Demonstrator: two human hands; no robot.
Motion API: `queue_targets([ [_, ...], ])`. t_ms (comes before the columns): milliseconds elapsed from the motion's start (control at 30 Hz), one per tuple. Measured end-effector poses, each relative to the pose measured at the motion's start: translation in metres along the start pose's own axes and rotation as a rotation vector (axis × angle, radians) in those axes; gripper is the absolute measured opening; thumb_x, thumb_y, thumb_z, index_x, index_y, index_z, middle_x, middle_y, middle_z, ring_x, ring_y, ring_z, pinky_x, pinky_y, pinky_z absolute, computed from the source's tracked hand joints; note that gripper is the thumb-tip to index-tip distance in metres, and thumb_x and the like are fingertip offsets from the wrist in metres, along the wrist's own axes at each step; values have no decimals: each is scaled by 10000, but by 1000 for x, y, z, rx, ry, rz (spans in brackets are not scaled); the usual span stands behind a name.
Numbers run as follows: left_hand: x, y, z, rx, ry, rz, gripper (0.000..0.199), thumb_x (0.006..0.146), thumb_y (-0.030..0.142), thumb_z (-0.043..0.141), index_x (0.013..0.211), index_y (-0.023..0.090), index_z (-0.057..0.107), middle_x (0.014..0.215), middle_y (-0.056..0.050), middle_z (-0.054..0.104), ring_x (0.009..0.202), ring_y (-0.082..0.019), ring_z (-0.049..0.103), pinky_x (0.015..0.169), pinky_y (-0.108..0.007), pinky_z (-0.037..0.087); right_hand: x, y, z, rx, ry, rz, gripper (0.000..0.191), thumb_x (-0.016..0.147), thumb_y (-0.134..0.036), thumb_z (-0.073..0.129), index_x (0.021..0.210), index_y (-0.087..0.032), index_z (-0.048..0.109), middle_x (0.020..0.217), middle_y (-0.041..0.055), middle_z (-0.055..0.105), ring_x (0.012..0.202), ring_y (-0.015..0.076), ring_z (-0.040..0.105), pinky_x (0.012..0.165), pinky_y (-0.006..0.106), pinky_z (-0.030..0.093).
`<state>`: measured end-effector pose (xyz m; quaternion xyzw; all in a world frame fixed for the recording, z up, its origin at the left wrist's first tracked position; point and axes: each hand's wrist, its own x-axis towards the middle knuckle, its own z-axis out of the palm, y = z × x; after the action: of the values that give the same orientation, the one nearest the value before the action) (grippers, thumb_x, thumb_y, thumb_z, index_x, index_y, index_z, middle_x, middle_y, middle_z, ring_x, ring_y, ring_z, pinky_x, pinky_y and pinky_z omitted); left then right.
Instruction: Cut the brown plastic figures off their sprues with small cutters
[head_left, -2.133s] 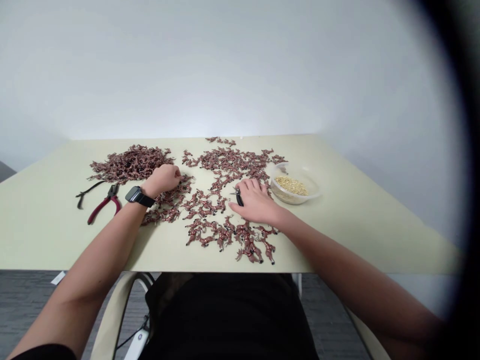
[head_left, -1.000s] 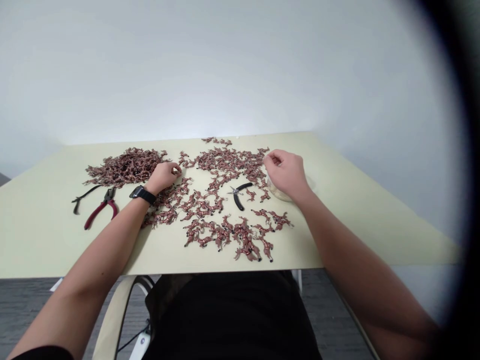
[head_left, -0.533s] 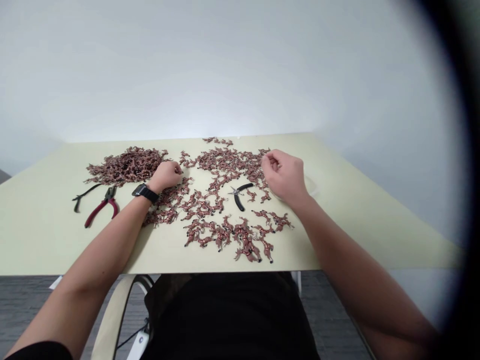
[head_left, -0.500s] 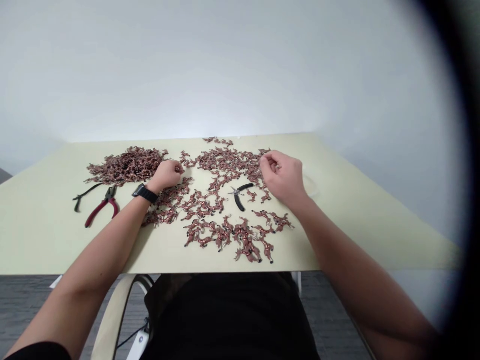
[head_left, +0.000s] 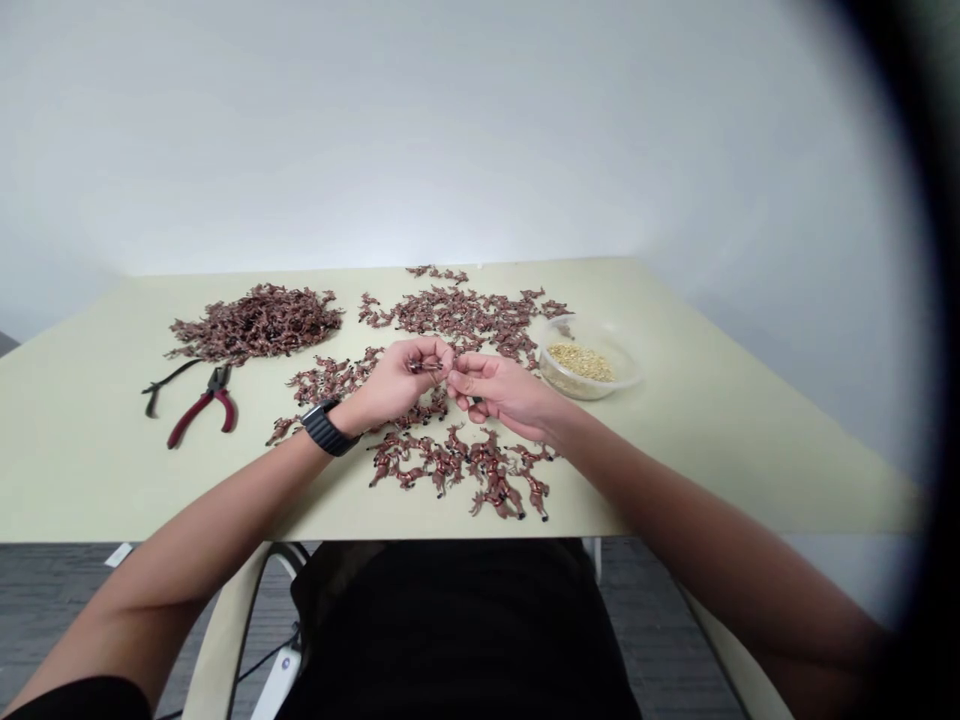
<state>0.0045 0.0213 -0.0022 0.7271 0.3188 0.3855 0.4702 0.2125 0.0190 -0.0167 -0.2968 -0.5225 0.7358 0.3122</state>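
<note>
Left hand grips a small brown horse figurine between its fingertips, held above the spread figurines. Right hand is curled, its fingers just beside the left's; whether it holds anything cannot be determined. The tabletop also carries a figurine heap, red pliers, and a clear bowl of pale grains.

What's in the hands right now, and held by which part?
The left hand pinches a small brown horse figurine in its fingertips; the right hand is right beside it, contact unclear. Which part of the figurine is gripped is too small to tell.
</note>
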Motion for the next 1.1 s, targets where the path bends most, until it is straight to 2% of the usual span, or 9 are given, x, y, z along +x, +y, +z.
queue_targets([
  [167, -2, -1, 3, -14, 12, 16, 75, 900, 177, 688, 862, 168, 624, 791, -23, 646, 728, -131, 613, 681, -268, 478, 3, 4, -8, 94, -56, 6, 353, 807, -406, 895, 1027, -196, 715, 890, 4, 624, 691, 83, 523, 509, 184, 395],
  [300, -2, -2, 4, 23, 10, 43, 75, 903, 151, 682, 855, 155, 625, 794, -16, 644, 733, -125, 611, 696, -257, 472, 5, 7, -10, 113, -50, -8, 342, 803, -383, 905, 1013, -188, 719, 886, 1, 613, 692, 78, 513, 511, 181, 386],
  [500, -2, -4, 9, 144, 90, 87, 66, 893, 96, 630, 886, 159, 647, 794, -15, 646, 726, -133, 598, 705, -271, 470, 8, 12, -7, 95, 41, -42, 391, 740, -396, 938, 993, -187, 725, 881, 1, 624, 678, 85, 499, 514, 210, 384],
  [600, -1, -9, 9, 228, 165, 105, 61, 875, 108, 659, 874, 167, 647, 750, 7, 591, 692, -128, 540, 678, -267, 434, 10, 16, -7, 56, 117, -91, 364, 735, -406, 925, 932, -185, 713, 858, 6, 635, 660, 94, 501, 503, 226, 387],
  [700, -1, -15, 8, 335, 218, 118, 108, 839, 83, 669, 886, 179, 650, 721, 27, 527, 671, -128, 469, 653, -264, 388, 12, 20, -7, -37, 175, -157, 305, 775, -405, 883, 866, -195, 682, 823, 10, 640, 650, 108, 520, 504, 239, 416],
  [800, -2, -20, 7, 422, 248, 123, 139, 827, 75, 668, 908, 187, 659, 723, 29, 511, 680, -135, 459, 657, -267, 373, 13, 22, -7, -162, 203, -208, 251, 841, -405, 814, 847, -202, 667, 813, 18, 642, 645, 118, 536, 503, 248, 447],
  [933, -4, -19, 8, 483, 282, 92, 96, 875, 195, 724, 931, 194, 646, 731, 28, 521, 671, -135, 442, 641, -267, 354, 13, 19, -10, -264, 248, -193, 216, 893, -390, 746, 843, -207, 644, 792, 17, 635, 603, 118, 538, 475, 251, 460],
  [1100, -8, -12, 6, 518, 240, 29, 310, 911, 462, 754, 1001, 205, 605, 784, 14, 577, 643, -134, 422, 598, -272, 320, 11, 13, -20, -303, 251, -127, 232, 972, -423, 669, 877, -212, 642, 758, 15, 643, 533, 107, 539, 470, 250, 458],
])
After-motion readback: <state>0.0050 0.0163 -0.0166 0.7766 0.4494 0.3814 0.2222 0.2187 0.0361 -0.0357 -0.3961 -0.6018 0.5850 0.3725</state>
